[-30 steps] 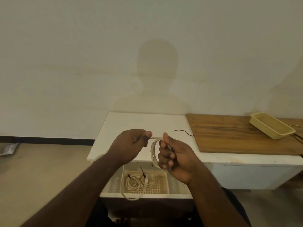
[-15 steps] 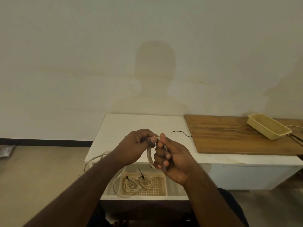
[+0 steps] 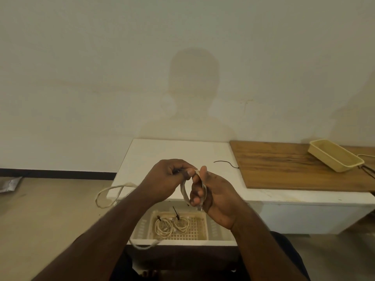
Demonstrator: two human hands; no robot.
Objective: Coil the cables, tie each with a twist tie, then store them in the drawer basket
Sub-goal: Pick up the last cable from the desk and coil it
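Observation:
Both hands hold a cream cable (image 3: 183,192) above the open drawer. My right hand (image 3: 213,196) grips the small coil of it, fingers closed through the loops. My left hand (image 3: 168,179) pinches the cable at the coil's top. The loose tail (image 3: 109,194) swings out to the left under my left forearm and hangs past the drawer front. Below, the cream drawer basket (image 3: 203,226) holds two coiled cables (image 3: 163,227) (image 3: 182,224), each bound with a black twist tie. One loose black twist tie (image 3: 226,163) lies on the white table top.
The white table (image 3: 162,151) stands against the wall. A wooden board (image 3: 294,171) covers its right part, with a cream tray (image 3: 334,157) at the far right. A grey packet (image 3: 10,183) lies on the floor at the left.
My hands have come closer together at the coil's top. The cable's loose tail has swung up and out to the left, forming a wide loop beside the table corner.

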